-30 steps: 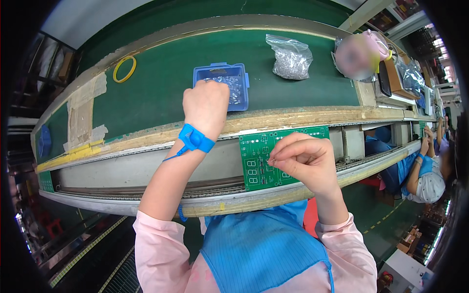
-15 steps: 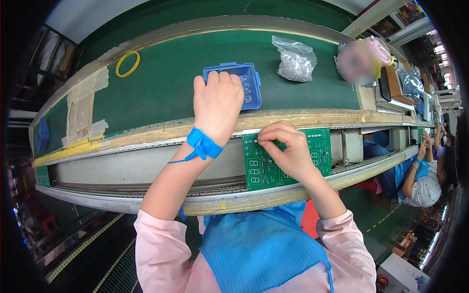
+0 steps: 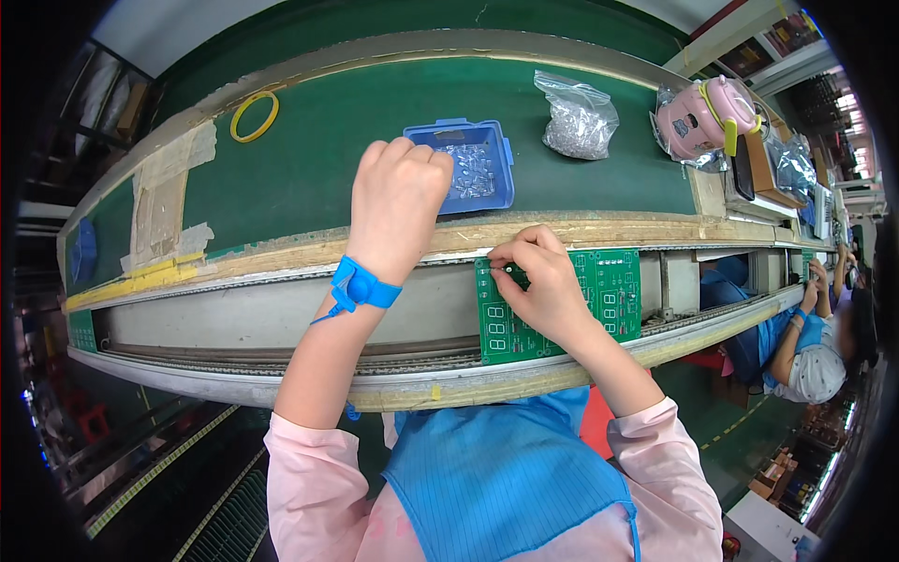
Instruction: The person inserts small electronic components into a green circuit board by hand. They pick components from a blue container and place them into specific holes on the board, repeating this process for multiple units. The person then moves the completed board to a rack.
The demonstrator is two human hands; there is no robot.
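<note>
My left hand (image 3: 401, 201), with a blue wrist strap (image 3: 363, 285) on its wrist, is at the left edge of a blue plastic bin (image 3: 507, 180). Its fingers are curled down and the fingertips are hidden, so what they hold does not show. Small clear parts (image 3: 473, 171) lie loose in the bin. My right hand (image 3: 543, 286) is over the upper left part of a green circuit board (image 3: 494, 345). Thumb and forefinger are pinched close to the board, on something too small to name. The board, with printed digit outlines, sits across the conveyor rails.
A zip bag of small clear parts (image 3: 579, 129) lies right of the bin, a yellow ring (image 3: 255, 116) to the left. Farther right stand a pink container (image 3: 698, 122) and a cardboard box (image 3: 766, 169). Another person (image 3: 813, 356) works down the line.
My left hand has come out of the bin, moving left and slightly down, which uncovers more of the clear parts. My right hand stays pinched over the board's upper left.
</note>
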